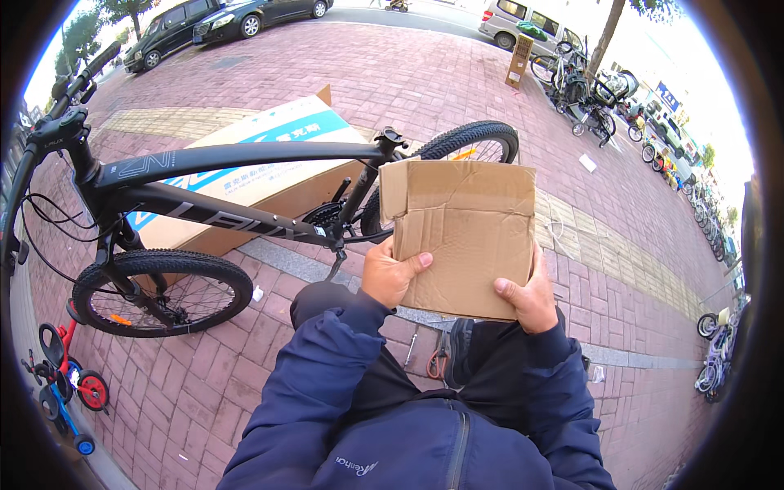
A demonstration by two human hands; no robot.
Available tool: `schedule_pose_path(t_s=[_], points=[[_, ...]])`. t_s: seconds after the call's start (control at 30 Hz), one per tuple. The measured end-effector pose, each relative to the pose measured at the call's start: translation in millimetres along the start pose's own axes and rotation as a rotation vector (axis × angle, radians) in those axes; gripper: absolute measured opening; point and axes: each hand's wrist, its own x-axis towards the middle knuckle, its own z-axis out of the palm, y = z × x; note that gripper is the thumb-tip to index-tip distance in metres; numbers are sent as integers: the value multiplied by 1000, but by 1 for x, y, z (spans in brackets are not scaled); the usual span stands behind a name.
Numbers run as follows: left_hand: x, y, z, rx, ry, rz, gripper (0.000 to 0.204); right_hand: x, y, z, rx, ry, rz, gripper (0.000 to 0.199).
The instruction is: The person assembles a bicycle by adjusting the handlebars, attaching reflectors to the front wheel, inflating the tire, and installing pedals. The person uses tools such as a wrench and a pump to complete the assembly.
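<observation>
Between both hands I hold a flat brown cardboard box [469,245], creased, its end flaps toward the far side. My left hand [392,273] grips its left edge, thumb on top; my right hand [531,294] grips the lower right edge the same way. The fingers beneath are hidden by the cardboard. Left of the box stands a black bicycle [220,208] with both wheels on, but its seat post clamp [392,139] bears no saddle. By my shoe, pliers with red handles [438,363] and a thin metal wrench [411,349] lie on the bricks.
A large blue-and-white carton [269,131] lies behind the bicycle. Small children's bikes [69,380] stand at the left edge. Folded strollers and bikes [584,90] line the far right beside an upright carton [519,61]. Parked cars [237,24] border the red brick pavement.
</observation>
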Motion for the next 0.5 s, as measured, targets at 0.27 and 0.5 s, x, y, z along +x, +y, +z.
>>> schedule_pose_path(t_s=[0.27,0.5], points=[[-6,4,-8,-19,-138,-136,63,52,11,-10,239,-120,74,70],[17,34,-14,261,29,-91,38,78,66,-2,375,-313,73,90]])
